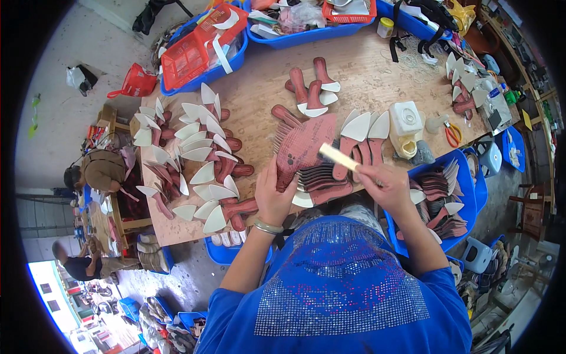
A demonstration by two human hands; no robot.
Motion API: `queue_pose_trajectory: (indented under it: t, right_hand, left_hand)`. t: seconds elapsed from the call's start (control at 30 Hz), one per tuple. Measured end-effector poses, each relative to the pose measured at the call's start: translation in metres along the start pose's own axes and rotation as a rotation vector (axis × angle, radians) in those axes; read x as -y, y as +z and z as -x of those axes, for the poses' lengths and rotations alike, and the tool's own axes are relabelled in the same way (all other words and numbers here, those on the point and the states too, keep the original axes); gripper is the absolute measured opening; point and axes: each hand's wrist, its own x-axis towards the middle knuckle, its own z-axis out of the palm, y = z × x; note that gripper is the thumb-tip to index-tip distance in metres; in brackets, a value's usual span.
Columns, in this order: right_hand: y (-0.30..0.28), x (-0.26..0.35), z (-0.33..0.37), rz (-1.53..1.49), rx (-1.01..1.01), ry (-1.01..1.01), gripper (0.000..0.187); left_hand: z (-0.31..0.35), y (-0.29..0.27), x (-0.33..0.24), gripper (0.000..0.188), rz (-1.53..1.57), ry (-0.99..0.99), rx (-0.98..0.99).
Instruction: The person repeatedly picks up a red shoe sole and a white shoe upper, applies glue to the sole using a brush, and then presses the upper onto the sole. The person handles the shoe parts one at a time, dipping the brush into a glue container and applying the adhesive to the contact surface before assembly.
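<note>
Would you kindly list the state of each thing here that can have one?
Left hand: gripping the held insole.
Right hand: gripping the brush.
Held insole: lifted, tilted, red side up.
Brush: over the held insole.
White container: upright, capped.
Red basket: tilted.

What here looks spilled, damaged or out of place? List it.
Nothing stands out. The left hand steadies a reddish insole on a fanned stack while the right hand holds a pale brush over it. Finished insoles lie in overlapping rows on the wooden table.

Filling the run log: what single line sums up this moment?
left hand: holds red insole | right hand: holds brush on it | table: insole rows
</note>
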Motion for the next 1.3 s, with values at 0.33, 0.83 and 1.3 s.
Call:
queue_pose_trajectory:
  t: [0.33, 0.83, 1.3]
  right_hand:
    - [0.002, -0.034, -0.04, 0.084, -0.258, 0.2, 0.015]
    - [0.011, -0.008, -0.047, 0.417, 0.014, 0.08, 0.013]
    - [0.033, 0.007, -0.06, 0.204, 0.148, 0.197, 0.009]
  left_hand:
    - [0.012, -0.014, -0.001, 0.062, -0.021, 0.047, -0.043]
    - [0.023, -0.017, 0.008, 0.062, -0.225, 0.143, -0.118]
    - [0.048, -0.031, 0.019, 0.062, -0.272, 0.052, -0.182]
